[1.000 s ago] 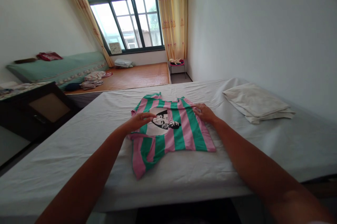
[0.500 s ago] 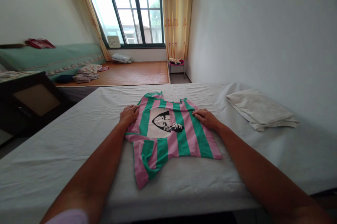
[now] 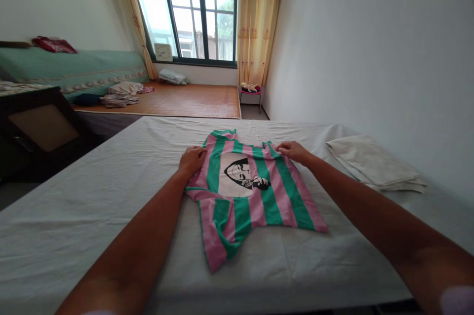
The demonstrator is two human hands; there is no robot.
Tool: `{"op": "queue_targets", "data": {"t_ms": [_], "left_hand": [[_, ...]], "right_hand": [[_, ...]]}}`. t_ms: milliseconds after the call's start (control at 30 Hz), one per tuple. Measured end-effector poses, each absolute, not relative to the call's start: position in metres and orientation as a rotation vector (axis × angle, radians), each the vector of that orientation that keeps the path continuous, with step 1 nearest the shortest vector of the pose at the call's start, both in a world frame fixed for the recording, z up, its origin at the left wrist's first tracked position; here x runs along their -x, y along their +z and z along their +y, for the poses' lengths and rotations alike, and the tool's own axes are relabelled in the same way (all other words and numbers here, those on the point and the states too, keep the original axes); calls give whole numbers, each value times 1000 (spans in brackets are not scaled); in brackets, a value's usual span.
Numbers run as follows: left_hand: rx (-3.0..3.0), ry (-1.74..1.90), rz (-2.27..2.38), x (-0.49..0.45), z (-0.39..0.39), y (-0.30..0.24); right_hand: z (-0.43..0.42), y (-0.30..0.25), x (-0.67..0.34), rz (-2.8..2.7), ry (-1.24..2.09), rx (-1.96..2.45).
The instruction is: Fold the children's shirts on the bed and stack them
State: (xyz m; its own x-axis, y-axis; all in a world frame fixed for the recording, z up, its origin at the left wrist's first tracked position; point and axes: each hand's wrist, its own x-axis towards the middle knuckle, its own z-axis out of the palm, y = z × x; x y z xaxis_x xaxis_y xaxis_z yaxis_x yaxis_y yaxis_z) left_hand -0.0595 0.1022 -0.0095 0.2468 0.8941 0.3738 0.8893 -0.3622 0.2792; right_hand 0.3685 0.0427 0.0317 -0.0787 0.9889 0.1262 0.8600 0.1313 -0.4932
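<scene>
**Here, both hands bracket a pink-and-green striped top on a white sheet**

The pink-and-green striped top lies spread on the white sheet, in the middle of the view, between the person's two forearms. Near its center sits a black-and-white portrait print. The far edge dips between two projecting corners; the near-left corner runs to a point, with the fabric creased and partly doubled over above it.

The left hand rests on the top's left edge, palm down, its fingers close together and slightly bent, fingertips on the fabric. The right hand is at the far-right edge, thumb and fingers drawn narrow where they meet the cloth. Whether either hand pinches the fabric or merely touches it, I cannot tell.

Beyond the right forearm, a folded cream cloth lies on the sheet, near the white wall. In the background, a reddish-brown mat covers a low bed below a dark-framed window. A square clock leans at the window's lower left, and a yellow patterned curtain hangs on its right. A dark cabinet stands at the far left.
</scene>
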Motion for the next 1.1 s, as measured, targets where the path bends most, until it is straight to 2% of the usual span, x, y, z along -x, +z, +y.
{"op": "queue_targets", "data": {"t_ms": [133, 367, 533, 767, 967, 1100], "left_hand": [[-2506, 749, 1748, 59, 98, -6], [-2471, 749, 1784, 57, 94, -1], [-2451, 685, 1840, 55, 89, 3], [-2307, 692, 2043, 58, 88, 7], [-2357, 651, 2014, 57, 89, 6], [-2347, 667, 2021, 58, 93, 2]], "right_hand": [[77, 32, -373, -1925, -3, 1918], [107, -12, -361, -1856, 2, 2098], [120, -5, -361, -1879, 78, 1990], [113, -7, -388, -1486, -25, 2133], [105, 1, -342, -1708, -263, 1877], [116, 13, -289, -2073, -189, 1656]]}}
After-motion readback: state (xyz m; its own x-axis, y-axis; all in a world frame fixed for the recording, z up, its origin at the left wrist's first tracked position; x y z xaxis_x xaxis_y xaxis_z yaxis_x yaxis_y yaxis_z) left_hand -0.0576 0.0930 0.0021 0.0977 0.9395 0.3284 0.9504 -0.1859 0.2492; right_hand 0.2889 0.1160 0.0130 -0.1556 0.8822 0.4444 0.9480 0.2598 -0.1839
